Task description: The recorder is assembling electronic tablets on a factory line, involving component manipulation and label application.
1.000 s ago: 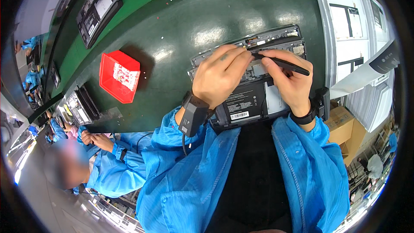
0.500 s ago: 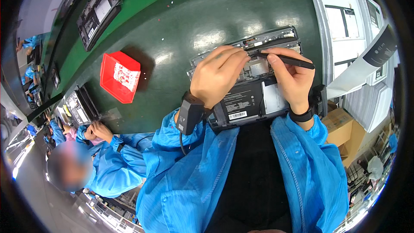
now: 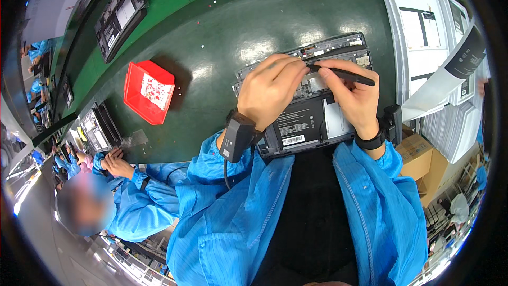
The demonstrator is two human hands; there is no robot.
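In front of me lies a laptop (image 3: pixel 271 142) with its insides bare, the black battery (image 3: pixel 299 119) nearest my body. My right hand (image 3: pixel 355 98) pinches a slim black tool (image 3: pixel 349 76), shaped like tweezers or a pry stick, its tip pointing left over the circuit board. My left hand (image 3: pixel 270 87) is bent over the board's left part. Its fingertips are pressed together beside the tool's tip; whatever they hold is hidden. Along the laptop's far side runs a dark hinge bar (image 3: pixel 341 52).
To the left stands a red bin (image 3: pixel 143 107) with small white pieces inside. White foam trays (image 3: pixel 394 37) are stacked at right, above a cardboard box (image 3: pixel 415 153). Another opened laptop (image 3: pixel 120 18) rests at the far left. A co-worker's hands (image 3: pixel 117 164) are at the left edge.
My right hand and the black tool have shifted slightly left, closer to my left fingertips. My left hand has barely moved. The co-worker's hands have moved a little.
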